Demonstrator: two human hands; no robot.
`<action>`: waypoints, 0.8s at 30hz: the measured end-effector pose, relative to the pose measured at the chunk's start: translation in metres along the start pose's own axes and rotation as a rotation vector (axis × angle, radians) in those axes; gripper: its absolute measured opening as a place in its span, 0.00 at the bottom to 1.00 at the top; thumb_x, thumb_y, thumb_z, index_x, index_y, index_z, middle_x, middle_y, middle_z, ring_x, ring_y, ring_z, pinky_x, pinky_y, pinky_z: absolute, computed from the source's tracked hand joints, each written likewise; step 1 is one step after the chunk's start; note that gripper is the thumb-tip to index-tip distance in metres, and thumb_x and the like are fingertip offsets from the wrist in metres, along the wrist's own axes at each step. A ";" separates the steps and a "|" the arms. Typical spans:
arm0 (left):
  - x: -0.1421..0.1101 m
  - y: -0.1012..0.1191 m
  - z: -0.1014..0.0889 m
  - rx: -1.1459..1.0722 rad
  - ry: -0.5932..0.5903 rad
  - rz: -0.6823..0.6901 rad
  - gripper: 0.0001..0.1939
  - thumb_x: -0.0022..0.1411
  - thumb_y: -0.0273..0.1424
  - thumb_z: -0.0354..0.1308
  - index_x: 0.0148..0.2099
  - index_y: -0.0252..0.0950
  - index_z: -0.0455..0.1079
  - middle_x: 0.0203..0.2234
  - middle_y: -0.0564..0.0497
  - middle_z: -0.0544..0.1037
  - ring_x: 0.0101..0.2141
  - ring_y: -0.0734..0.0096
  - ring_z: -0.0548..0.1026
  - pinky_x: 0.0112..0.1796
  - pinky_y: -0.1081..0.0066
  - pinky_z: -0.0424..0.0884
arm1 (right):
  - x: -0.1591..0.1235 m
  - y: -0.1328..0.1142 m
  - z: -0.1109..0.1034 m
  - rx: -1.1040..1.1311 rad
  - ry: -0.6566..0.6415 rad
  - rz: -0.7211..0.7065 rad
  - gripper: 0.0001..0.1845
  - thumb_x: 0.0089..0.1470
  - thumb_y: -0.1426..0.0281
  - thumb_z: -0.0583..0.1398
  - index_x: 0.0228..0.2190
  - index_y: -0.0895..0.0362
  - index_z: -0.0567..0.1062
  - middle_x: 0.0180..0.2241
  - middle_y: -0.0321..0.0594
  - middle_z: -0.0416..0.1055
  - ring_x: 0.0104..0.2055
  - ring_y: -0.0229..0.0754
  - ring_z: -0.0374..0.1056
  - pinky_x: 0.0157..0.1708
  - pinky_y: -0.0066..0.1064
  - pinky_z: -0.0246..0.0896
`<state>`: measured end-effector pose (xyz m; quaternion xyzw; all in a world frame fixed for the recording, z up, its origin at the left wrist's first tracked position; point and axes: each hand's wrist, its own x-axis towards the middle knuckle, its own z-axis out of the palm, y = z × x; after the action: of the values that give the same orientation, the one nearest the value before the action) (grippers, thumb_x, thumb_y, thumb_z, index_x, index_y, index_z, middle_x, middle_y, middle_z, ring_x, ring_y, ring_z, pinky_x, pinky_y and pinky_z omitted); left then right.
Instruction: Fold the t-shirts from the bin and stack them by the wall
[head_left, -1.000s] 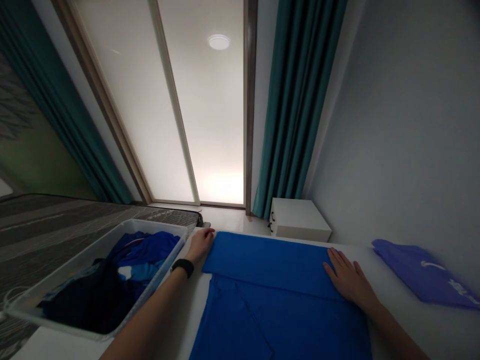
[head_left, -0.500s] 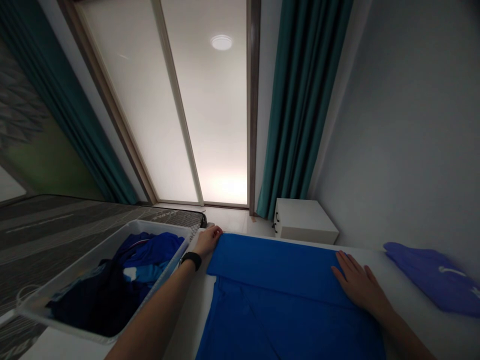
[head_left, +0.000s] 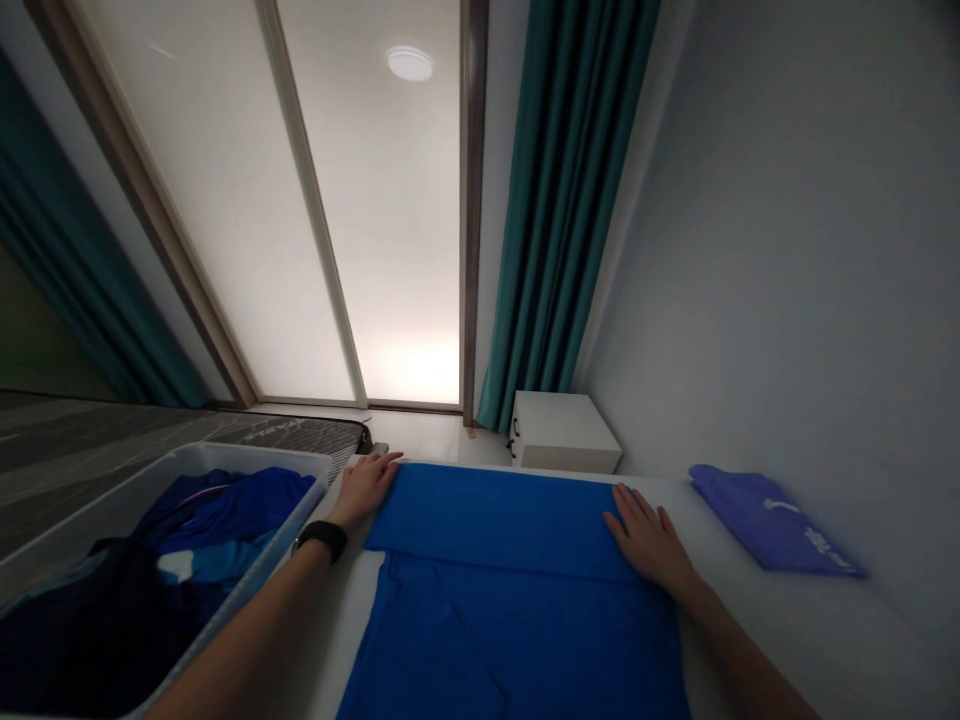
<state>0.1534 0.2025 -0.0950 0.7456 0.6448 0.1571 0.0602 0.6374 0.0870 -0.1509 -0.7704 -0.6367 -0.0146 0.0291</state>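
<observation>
A: A frosted glass sliding door (head_left: 217, 200) fills the far end, with teal curtains (head_left: 559, 220) hanging beside it and a white bedside cabinet (head_left: 562, 435) against the wall. What's on the white table (head_left: 787, 630) in front?

B: A bright blue garment (head_left: 495, 600) lies flat in the middle of it, its top part folded over into a wide band.

A: Where are the hands?

B: Both are on that band. The left hand (head_left: 365, 488), with a black wristband (head_left: 322, 540) on its wrist, sits at the band's left end. The right hand (head_left: 649, 540) lies palm down at the other end, fingers spread.

A: Is either one gripping the cloth?

B: No. Both hands are fully open and pressed flat, with no pinch or fold of fabric caught between the fingers.

A: What's nearby?

B: Left of the garment, a white plastic bin (head_left: 247, 458) sits piled with dark blue clothes (head_left: 225, 520), just beside the left forearm. Its far side overlaps a grey patterned mattress (head_left: 75, 425). To the right, well clear of the right hand, a folded purple garment (head_left: 772, 525) with white print lies on the table near the wall.
</observation>
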 end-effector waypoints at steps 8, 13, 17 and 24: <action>0.013 0.001 0.000 -0.048 -0.089 -0.012 0.18 0.68 0.40 0.46 0.50 0.46 0.75 0.43 0.48 0.76 0.48 0.54 0.72 0.49 0.56 0.61 | 0.028 0.025 -0.006 0.112 0.133 -0.002 0.27 0.64 0.68 0.42 0.58 0.57 0.66 0.59 0.47 0.65 0.59 0.49 0.61 0.56 0.43 0.57; 0.014 0.003 0.003 -0.087 -0.057 -0.015 0.14 0.63 0.38 0.51 0.46 0.42 0.75 0.38 0.48 0.75 0.45 0.56 0.73 0.47 0.59 0.62 | 0.034 0.026 -0.007 0.121 0.196 0.022 0.22 0.62 0.70 0.45 0.52 0.56 0.72 0.51 0.48 0.70 0.53 0.51 0.63 0.49 0.44 0.59; 0.013 0.000 0.005 -0.138 -0.026 0.005 0.11 0.62 0.37 0.53 0.40 0.39 0.74 0.40 0.48 0.74 0.42 0.60 0.73 0.44 0.64 0.64 | 0.039 0.025 -0.006 0.166 0.236 0.058 0.16 0.60 0.69 0.49 0.44 0.56 0.74 0.46 0.49 0.70 0.50 0.53 0.64 0.46 0.44 0.59; 0.012 -0.006 0.006 -0.301 -0.032 0.066 0.12 0.62 0.38 0.49 0.41 0.39 0.69 0.31 0.52 0.76 0.32 0.66 0.75 0.34 0.72 0.68 | 0.048 0.028 -0.007 0.362 0.252 0.048 0.11 0.57 0.71 0.50 0.37 0.55 0.72 0.40 0.45 0.74 0.44 0.48 0.69 0.43 0.38 0.62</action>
<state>0.1513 0.2157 -0.1003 0.7514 0.5881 0.2419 0.1764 0.6738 0.1289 -0.1417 -0.7597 -0.6017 0.0046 0.2465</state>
